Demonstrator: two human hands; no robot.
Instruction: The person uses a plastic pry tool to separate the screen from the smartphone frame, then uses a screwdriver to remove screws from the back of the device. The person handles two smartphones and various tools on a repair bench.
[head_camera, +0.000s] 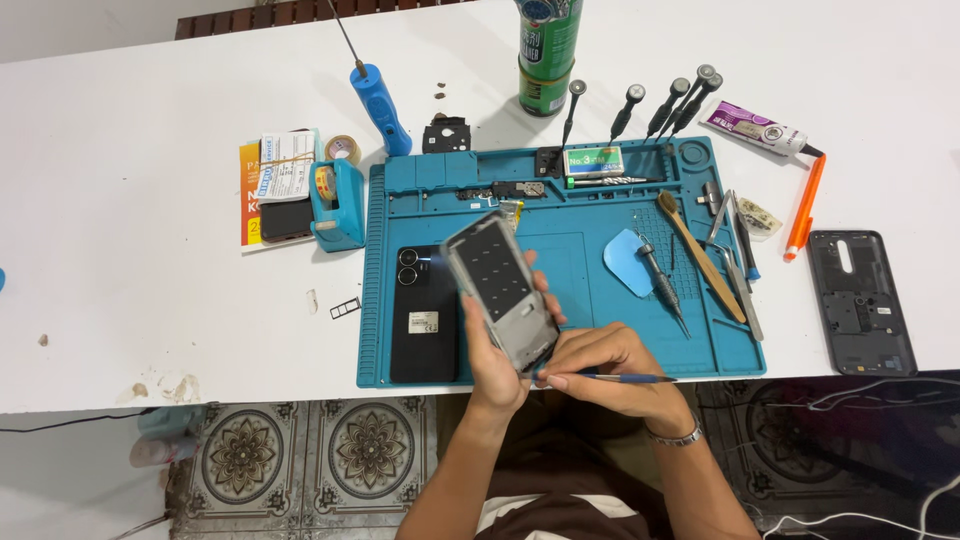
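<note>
My left hand (492, 350) grips the phone frame (500, 290) tilted above the blue mat's (580, 290) 6 o'clock edge, lower end toward me; my right hand (610, 365) pinches a thin blue tool (610, 377) at its bottom corner; a black phone (423, 315) lies at 9 o'clock.

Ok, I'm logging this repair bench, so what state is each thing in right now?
Phone frame: opened up, tilted, held in the left hand.
Thin blue tool: pinched in the right hand, tip at the frame's lower end.
Black phone: lying camera side up on the blue mat.
Grey back cover: off, lying inner side up on the table.
Screwdriver: lying on the mat.
</note>
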